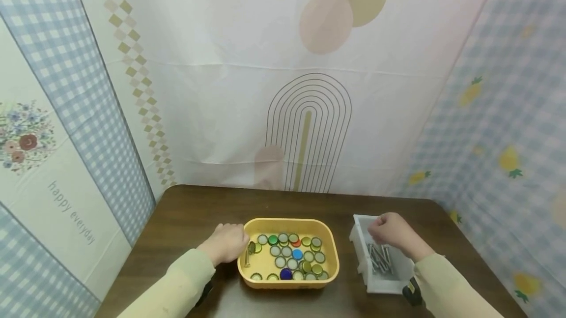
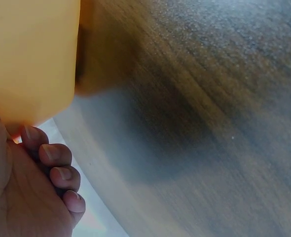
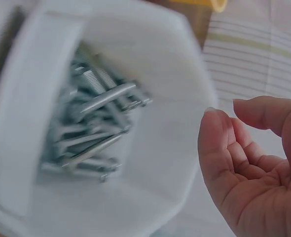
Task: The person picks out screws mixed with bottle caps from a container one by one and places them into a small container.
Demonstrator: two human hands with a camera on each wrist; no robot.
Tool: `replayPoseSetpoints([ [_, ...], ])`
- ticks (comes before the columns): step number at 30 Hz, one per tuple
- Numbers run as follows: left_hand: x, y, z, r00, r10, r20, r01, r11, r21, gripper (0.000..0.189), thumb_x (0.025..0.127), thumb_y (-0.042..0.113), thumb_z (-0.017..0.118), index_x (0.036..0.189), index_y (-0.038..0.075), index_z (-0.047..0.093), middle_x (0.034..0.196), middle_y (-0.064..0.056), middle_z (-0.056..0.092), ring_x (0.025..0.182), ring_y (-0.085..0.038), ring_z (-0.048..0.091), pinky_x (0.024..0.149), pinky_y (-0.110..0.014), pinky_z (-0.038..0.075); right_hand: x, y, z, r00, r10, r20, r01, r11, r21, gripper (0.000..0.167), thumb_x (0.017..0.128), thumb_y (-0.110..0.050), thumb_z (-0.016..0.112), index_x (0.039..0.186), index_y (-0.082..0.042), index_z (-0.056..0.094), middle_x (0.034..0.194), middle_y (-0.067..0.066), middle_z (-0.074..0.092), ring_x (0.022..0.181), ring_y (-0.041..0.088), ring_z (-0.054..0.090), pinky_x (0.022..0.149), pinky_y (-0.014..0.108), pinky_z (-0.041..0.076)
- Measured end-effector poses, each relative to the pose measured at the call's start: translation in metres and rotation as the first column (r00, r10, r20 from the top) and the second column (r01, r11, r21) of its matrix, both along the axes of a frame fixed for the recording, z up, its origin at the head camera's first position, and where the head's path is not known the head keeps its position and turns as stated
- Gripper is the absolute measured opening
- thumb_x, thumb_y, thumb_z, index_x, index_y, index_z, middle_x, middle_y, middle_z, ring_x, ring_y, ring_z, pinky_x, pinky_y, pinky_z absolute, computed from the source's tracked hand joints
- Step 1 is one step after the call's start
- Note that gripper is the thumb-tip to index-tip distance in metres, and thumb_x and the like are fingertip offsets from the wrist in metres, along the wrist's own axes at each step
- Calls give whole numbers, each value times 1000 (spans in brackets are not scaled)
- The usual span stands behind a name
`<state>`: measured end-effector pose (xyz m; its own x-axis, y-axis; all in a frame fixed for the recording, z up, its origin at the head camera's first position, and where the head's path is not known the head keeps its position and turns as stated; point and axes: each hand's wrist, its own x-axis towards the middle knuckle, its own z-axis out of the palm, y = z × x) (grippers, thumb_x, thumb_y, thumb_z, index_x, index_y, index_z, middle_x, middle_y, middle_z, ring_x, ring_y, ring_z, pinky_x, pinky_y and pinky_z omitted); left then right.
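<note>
A yellow basin [image 1: 289,284] holds many bottle caps, among them a light blue cap [image 1: 297,254] and a dark blue cap [image 1: 286,274]. Along its left inner side lies a single bolt [image 1: 247,258]. My left hand [image 1: 230,242] grips the basin at its left rim; in the left wrist view its fingers [image 2: 55,155] curl beside the wall and the thumb is hidden. Over the far part of a white plastic box [image 1: 384,286] is my right hand [image 1: 393,232], loosely curled, thumb and forefinger slightly apart and nothing between them. Several metal bolts [image 3: 103,103] lie in that box.
Both containers stand on a dark brown wooden table [image 1: 199,205]. A patterned white cloth [image 1: 221,111] hangs behind it, with blue checked cloth [image 1: 522,111] on the right side. Dark bands show at both wrists.
</note>
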<state>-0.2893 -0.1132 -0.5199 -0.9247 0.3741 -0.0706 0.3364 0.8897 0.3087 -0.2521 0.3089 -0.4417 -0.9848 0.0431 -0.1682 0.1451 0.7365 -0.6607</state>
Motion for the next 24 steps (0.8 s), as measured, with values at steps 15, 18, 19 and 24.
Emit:
replayPoseSetpoints([
  [15, 3, -5, 6, 1000, 13, 9, -13, 1000, 7, 35, 97, 24, 38, 103, -2, 61, 97, -12, 62, 99, -34, 57, 88, -50, 36, -38, -117, 30, 959, 279, 59, -244, 910, -334, 23, 89, -13, 67, 106, 3, 65, 96, 14, 66, 86, 25, 66, 78, 40, 54],
  [18, 2, -4, 5, 1000, 6, 3, -6, 1000, 8, 33, 96, 23, 39, 100, -1, 61, 94, -11, 61, 96, -33, 57, 86, -50, 37, -36, -149, 17, 936, 338, 103, -278, 884, -375, 23, 88, -12, 68, 103, 4, 67, 92, 17, 67, 83, 28, 67, 77, 42, 54],
  [19, 2, -3, 5, 1000, 3, -1, -3, 1000, 2, 33, 96, 23, 39, 99, -1, 61, 94, -11, 61, 96, -33, 57, 86, -50, 37, -34, -159, 11, 927, 357, 117, -288, 874, -391, 21, 87, -11, 68, 101, 5, 67, 91, 18, 67, 83, 30, 67, 76, 43, 54],
  [24, 2, 1, 3, 1000, 0, -17, 0, 1000, -13, 31, 96, 25, 40, 96, 1, 60, 89, -9, 60, 92, -32, 58, 86, -50, 38, -19, -208, -22, 890, 416, 186, -315, 857, -409, 14, 85, -7, 69, 90, 6, 69, 84, 19, 68, 75, 29, 67, 71, 43, 55],
])
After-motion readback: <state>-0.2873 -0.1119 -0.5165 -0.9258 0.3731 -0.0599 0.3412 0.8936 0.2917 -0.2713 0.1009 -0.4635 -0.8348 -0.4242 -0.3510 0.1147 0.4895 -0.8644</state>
